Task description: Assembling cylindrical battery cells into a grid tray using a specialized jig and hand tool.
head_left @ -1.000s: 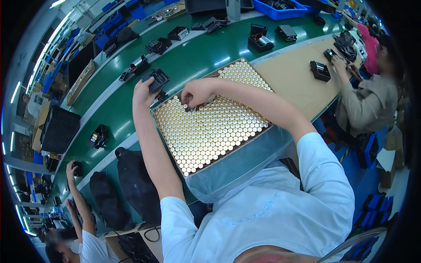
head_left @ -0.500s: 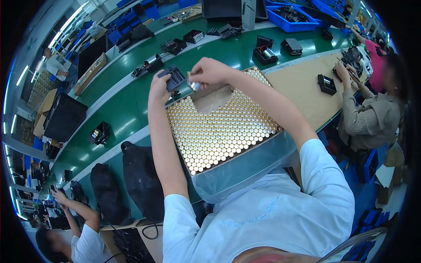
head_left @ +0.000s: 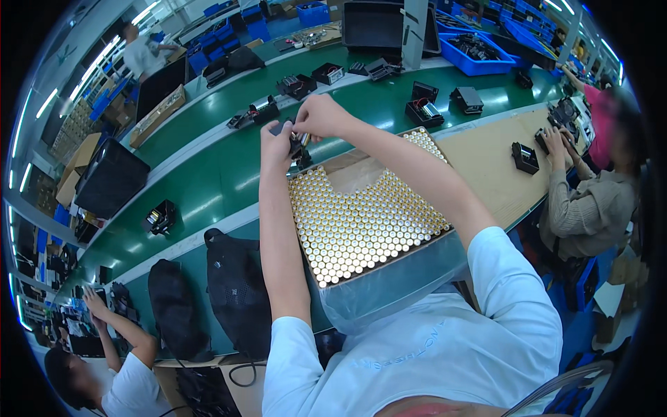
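Observation:
My left hand (head_left: 274,147) is closed around a small black plastic battery case (head_left: 279,128) above the far left corner of the battery box. Close against the case, my right hand (head_left: 324,117) pinches cylindrical batteries (head_left: 306,140); how many is hidden by the fingers. Below both hands, a shallow carton (head_left: 324,283) lined with clear plastic holds many upright batteries (head_left: 375,219) in tight rows. A gap at its far side exposes the brown bottom. Whether any battery sits inside the case cannot be made out.
A green conveyor (head_left: 208,201) runs beyond the carton, carrying black battery units (head_left: 424,111). Two black bags (head_left: 237,292) lie at left. On the brown board (head_left: 486,156) at right is another black unit (head_left: 524,158). Co-workers sit at both sides; a blue bin (head_left: 478,55) stands behind.
My right hand has brought the batteries from beside the case up against it. The left hand has tilted the case, and both hands are now closer together. The whole view has shifted slightly.

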A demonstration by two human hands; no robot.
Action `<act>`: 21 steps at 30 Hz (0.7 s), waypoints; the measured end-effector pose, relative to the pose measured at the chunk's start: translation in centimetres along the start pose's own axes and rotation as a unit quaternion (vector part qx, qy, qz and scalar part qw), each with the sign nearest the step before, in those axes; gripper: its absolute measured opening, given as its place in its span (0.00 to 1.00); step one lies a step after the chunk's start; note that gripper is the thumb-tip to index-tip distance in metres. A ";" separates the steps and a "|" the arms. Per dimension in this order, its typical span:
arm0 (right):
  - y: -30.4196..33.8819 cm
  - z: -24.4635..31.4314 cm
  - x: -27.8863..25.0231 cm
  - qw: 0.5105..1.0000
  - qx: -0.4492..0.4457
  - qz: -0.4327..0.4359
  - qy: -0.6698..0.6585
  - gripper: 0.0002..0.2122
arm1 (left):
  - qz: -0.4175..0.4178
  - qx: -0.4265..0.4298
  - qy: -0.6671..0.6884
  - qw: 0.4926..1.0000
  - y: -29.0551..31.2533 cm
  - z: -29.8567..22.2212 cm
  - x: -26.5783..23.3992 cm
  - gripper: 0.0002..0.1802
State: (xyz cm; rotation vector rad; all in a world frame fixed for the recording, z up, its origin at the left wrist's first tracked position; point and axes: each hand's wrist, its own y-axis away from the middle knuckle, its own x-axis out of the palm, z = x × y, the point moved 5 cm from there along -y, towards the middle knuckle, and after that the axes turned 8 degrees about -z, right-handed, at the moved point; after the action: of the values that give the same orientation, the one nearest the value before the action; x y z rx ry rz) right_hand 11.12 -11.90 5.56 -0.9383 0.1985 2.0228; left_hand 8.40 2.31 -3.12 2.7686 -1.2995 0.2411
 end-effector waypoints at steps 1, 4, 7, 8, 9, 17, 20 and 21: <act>0.3 -0.1 0.5 1.000 0.001 0.003 0.004 0.08 | -0.001 -0.003 0.004 1.000 0.1 0.0 0.0 0.25; 1.2 0.8 1.3 0.956 -0.179 -0.128 0.195 0.07 | -0.010 -0.029 0.046 0.998 0.0 -0.3 0.3 0.28; 1.1 1.2 2.2 0.922 -0.235 -0.141 0.275 0.07 | -0.021 -0.065 0.093 0.993 -0.4 0.1 -0.1 0.29; 0.8 1.1 2.5 0.920 -0.230 -0.115 0.294 0.08 | -0.027 -0.093 0.124 0.988 -0.6 0.3 -0.3 0.30; 0.5 1.1 2.8 0.918 -0.224 -0.089 0.314 0.09 | -0.032 -0.120 0.155 0.980 -0.8 0.6 -0.6 0.32; -2.1 0.4 1.6 0.961 -0.225 -0.116 0.107 0.14 | -0.013 -0.132 0.189 0.973 -1.4 0.5 -1.3 0.36; -4.0 1.0 0.4 0.945 -0.272 -0.136 0.118 0.15 | 0.022 -0.119 0.133 0.984 -0.4 0.1 -1.1 0.39; -4.7 0.7 0.3 0.945 -0.271 -0.139 0.117 0.15 | 0.024 -0.118 0.130 0.984 -0.2 -0.1 -1.0 0.39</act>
State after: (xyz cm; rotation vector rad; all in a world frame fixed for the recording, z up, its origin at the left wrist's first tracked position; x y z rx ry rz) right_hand 14.23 -8.55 6.75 -1.4599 -0.3678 1.7238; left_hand 7.87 3.18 -3.15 2.4164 -1.2401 0.4077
